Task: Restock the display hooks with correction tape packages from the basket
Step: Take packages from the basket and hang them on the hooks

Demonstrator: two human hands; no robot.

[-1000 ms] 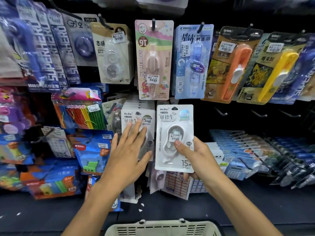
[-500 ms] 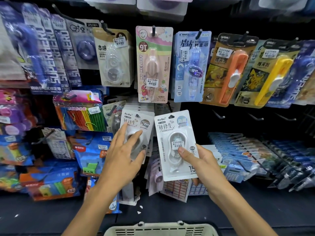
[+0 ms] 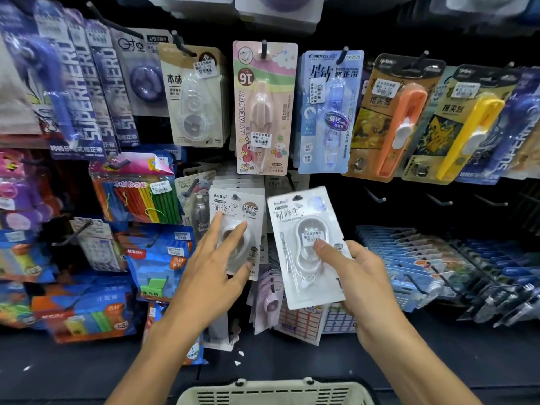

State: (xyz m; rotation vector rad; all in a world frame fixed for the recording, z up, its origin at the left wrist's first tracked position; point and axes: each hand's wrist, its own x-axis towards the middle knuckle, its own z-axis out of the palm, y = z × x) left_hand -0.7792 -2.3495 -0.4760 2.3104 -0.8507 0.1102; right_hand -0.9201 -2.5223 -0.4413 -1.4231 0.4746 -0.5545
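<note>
At the far left of the display we see dark blue carded packs, and lower down a bag of coloured sticks point(image 3: 137, 200) left of the hanging stack of white correction tape packages point(image 3: 237, 206), which we take as our landmark. Our left hand point(image 3: 213, 273) lies against the front card of that stack, fingers point(image 3: 217, 229) straight and spread over its blister, the thumb at the card's lower right edge. Above the stack hangs a pink My Melody card point(image 3: 264, 109) on its hook. Just right of the stack, tilted and off any hook, is the loose correction tape package point(image 3: 304, 247); our right hand point(image 3: 365, 276) grips it, thumb pressed on the blister front and fingers curled behind. Further right of the stack, bare hooks point(image 3: 377, 197) jut out. Below the stack, at the bottom edge, shows the basket point(image 3: 274, 394) rim.
</note>
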